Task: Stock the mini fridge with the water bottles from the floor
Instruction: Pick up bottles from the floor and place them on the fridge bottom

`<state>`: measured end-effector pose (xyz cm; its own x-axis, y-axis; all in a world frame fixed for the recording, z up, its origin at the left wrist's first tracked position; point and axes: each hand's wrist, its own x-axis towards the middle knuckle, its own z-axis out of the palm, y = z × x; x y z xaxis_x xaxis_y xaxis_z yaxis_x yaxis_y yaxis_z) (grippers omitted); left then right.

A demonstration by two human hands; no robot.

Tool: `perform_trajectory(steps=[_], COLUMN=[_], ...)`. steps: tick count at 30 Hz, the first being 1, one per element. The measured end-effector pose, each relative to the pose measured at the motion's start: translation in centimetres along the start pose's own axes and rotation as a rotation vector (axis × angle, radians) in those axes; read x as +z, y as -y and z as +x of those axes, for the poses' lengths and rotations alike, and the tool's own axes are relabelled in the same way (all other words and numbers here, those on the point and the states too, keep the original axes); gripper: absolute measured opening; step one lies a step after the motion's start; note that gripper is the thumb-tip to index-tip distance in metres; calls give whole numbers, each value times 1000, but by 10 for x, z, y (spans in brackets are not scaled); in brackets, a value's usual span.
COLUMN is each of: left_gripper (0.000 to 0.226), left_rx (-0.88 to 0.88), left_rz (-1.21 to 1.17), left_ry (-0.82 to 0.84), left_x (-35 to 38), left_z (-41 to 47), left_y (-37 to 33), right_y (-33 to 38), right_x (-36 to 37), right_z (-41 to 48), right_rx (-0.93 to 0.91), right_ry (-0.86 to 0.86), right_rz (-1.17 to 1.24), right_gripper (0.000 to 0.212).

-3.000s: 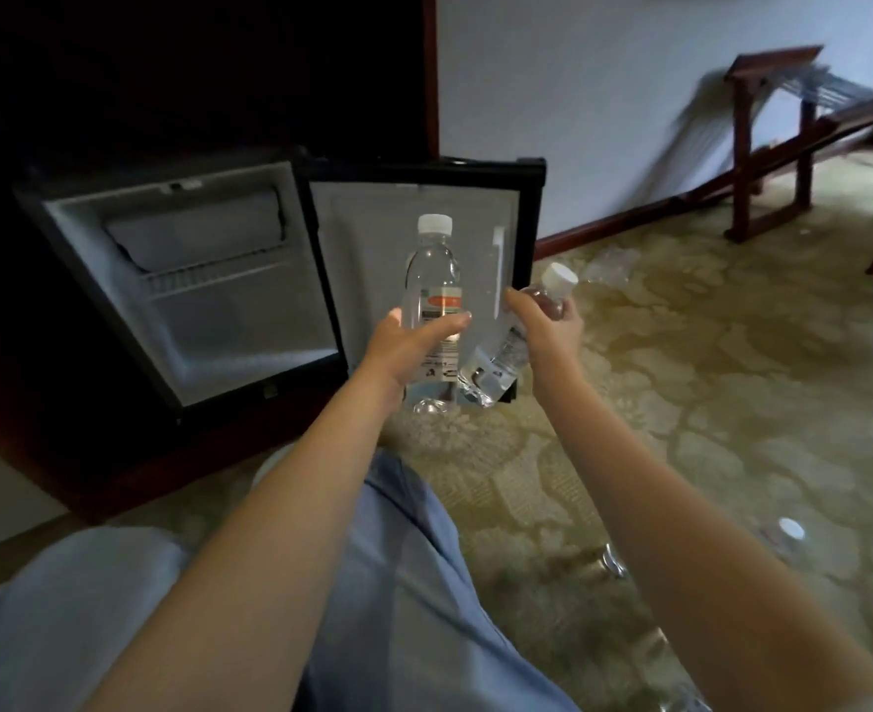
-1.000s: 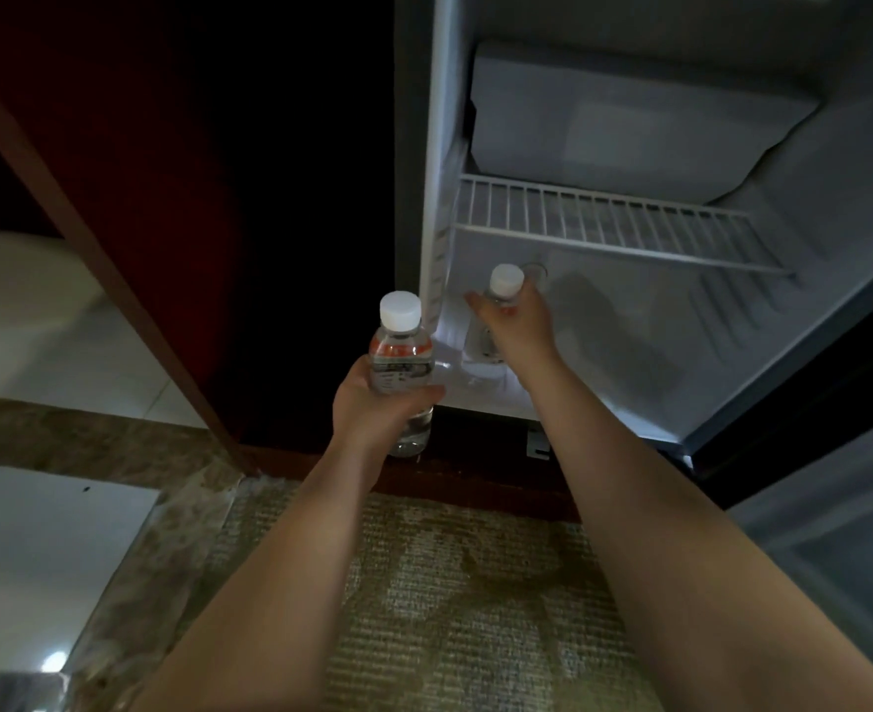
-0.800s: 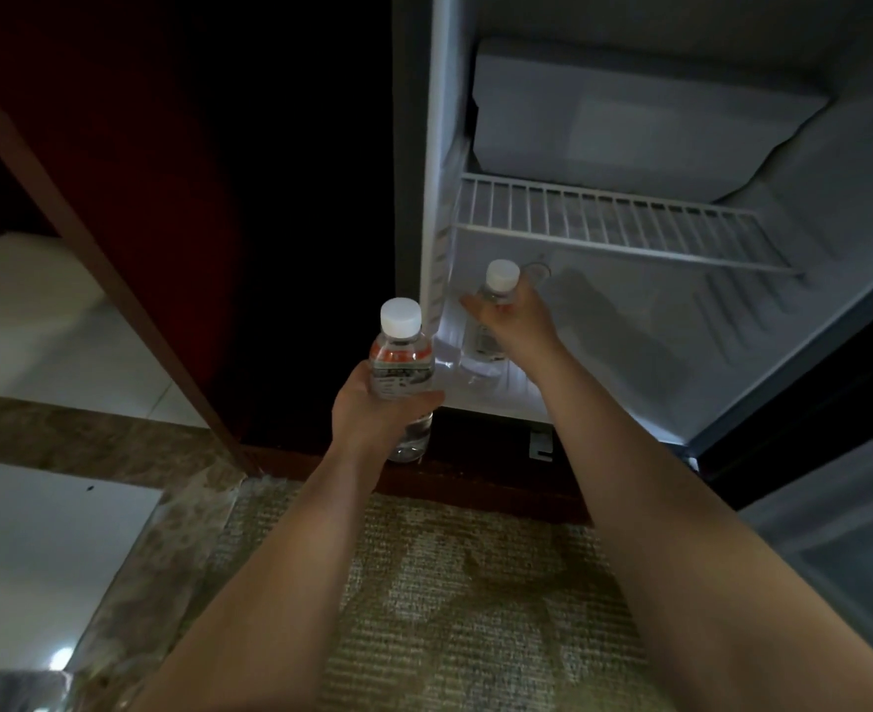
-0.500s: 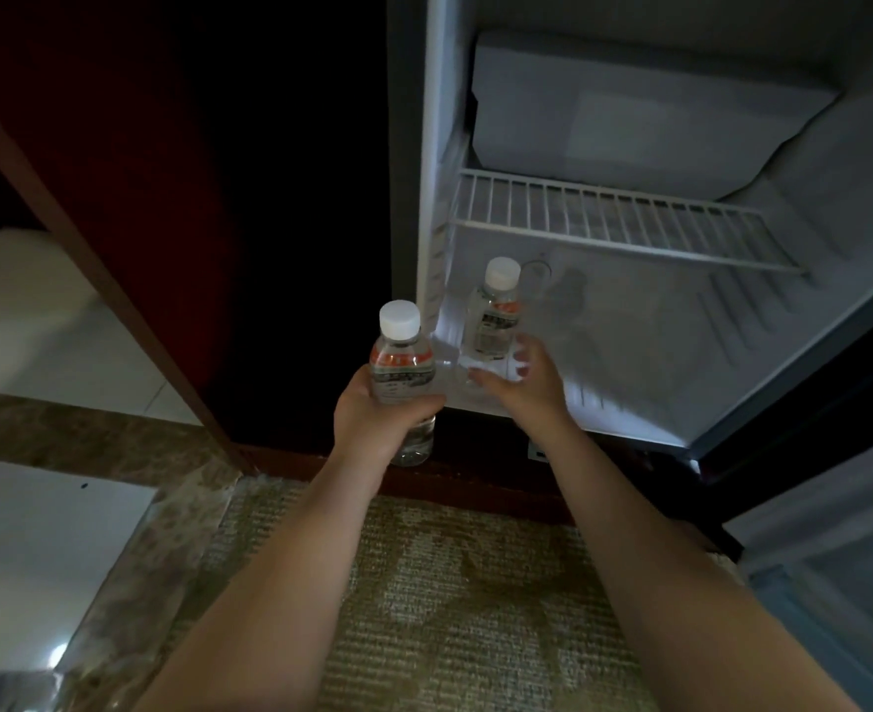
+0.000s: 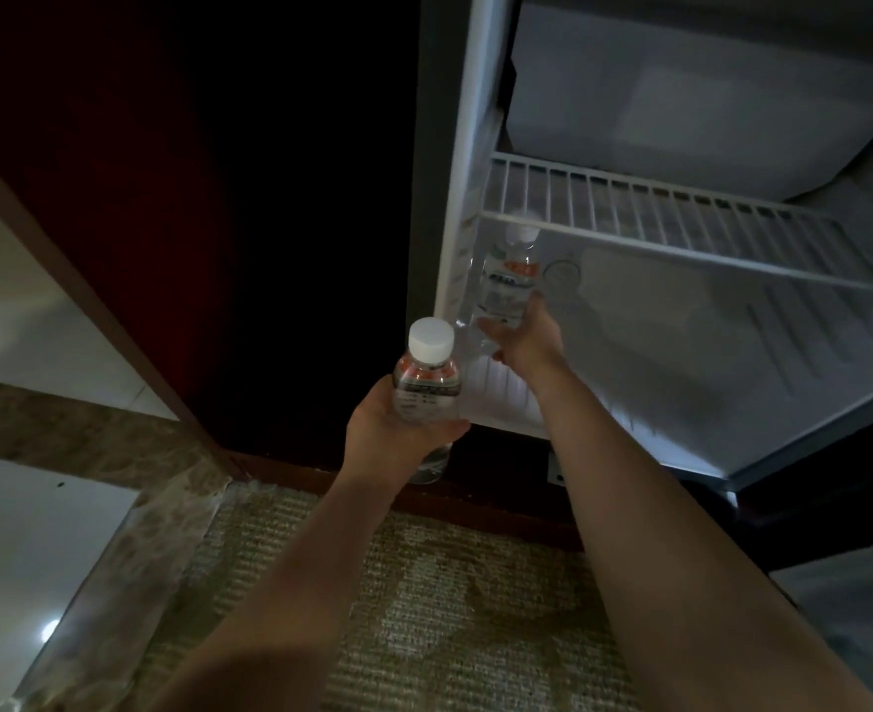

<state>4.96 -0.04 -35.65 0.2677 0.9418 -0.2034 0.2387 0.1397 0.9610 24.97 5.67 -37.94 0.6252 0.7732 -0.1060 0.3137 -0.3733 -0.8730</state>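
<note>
**Two water bottles at the open mini fridge**

The mini fridge (image 5: 732,362) stands open, its white interior lit, set in a dark wooden cabinet (image 5: 192,197) above a patterned carpet (image 5: 449,608). A white wire shelf (image 5: 681,223) crosses the interior below a closed freezer compartment (image 5: 681,95).

The rear water bottle (image 5: 508,280) stands upright on the fridge floor, close to the left wall, its white cap just under the shelf's front bar. It is clear plastic with a label that carries an orange band. The front water bottle (image 5: 426,388) looks the same, white screw cap on top, and is outside the fridge, just before its lower left corner.

The right hand (image 5: 524,336) reaches into the fridge and grips the rear water bottle low down, thumb on the left side and fingers up the right. The left hand (image 5: 393,434) is wrapped round the middle of the front water bottle and holds it upright in the air.

Both forearms stretch forward from the bottom of the view, the right one further in than the left.
</note>
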Motion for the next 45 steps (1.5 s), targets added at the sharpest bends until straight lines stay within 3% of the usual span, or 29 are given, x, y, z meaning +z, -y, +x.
perform_trajectory(steps=[11,17,22,25,28,30,34,36,41,45], left_gripper=[53,53,43,35,39,43,51,50,37,44], left_rx=[32,6,33,33,46,47,45,39,73,60], left_rz=[-38,-24,-35,-75,-94,-98,-55,-40,-33,-56], left_ry=[-5,8,-18,-46,-30,-11,37,60,86,116], left_x=[-7,-10,-12,-11,-10,-11,-9,-6,4,18], left_z=[6,0,-6,-10,-17,-21,-30,-35,-45,-48], left_y=[0,0,-9,-14,-19,-22,-27,-32,-43,-45], right_y=[14,5,-9,-5,5,5,0,-1,-11,-15], right_x=[16,11,4,-7,-22,-32,-56,-63,-47,-34], right_z=[48,30,-6,-37,-75,-97,-130,-144,-171,-179], right_rx=[57,84,125,95,49,40,69,27,-88,-129], right_ry=[1,13,-19,78,183,287,754,872,644,474], right_rz=[-6,325,374,420,430,469,543,446,220,317], right_gripper=[64,62,74,63,36,28,54,65,82,76])
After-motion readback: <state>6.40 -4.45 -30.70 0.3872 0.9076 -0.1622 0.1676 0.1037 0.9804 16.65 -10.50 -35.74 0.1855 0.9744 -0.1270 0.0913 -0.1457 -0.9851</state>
